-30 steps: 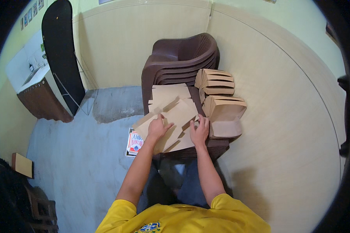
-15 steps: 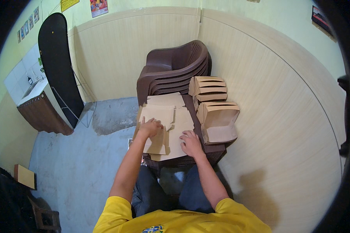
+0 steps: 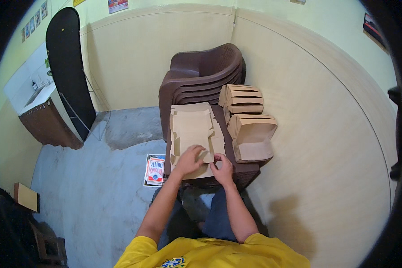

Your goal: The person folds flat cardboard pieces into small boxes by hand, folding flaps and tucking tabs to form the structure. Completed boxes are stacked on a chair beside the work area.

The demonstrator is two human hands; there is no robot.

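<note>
A tan cardboard box blank (image 3: 190, 125), with its side flaps partly raised, lies on flat cardboard sheets (image 3: 218, 142) in front of me. My left hand (image 3: 190, 161) reaches over its near end, fingers bent and apart, touching the cardboard near the inside of the corner. At the near right corner my right hand (image 3: 222, 170) pinches the edge flap between thumb and fingers. Beneath the sheets is a dark brown woven-look surface (image 3: 242, 170). To the right stand folded, open-topped cardboard boxes (image 3: 254, 145), nested together, with another nested group (image 3: 245, 99) behind.
Stacked brown plastic chairs (image 3: 201, 76) stand just beyond the cardboard. On the floor at the left is a small box of playing-card packs (image 3: 155, 170). A tall black board (image 3: 67, 67) leans near a sink counter (image 3: 38, 98). A panelled wall (image 3: 317, 134) runs along the right.
The box blank has shifted right and now lies squarer, with its flaps raised. My left hand has moved nearer and right, beside my right hand, which has closed on the corner.
</note>
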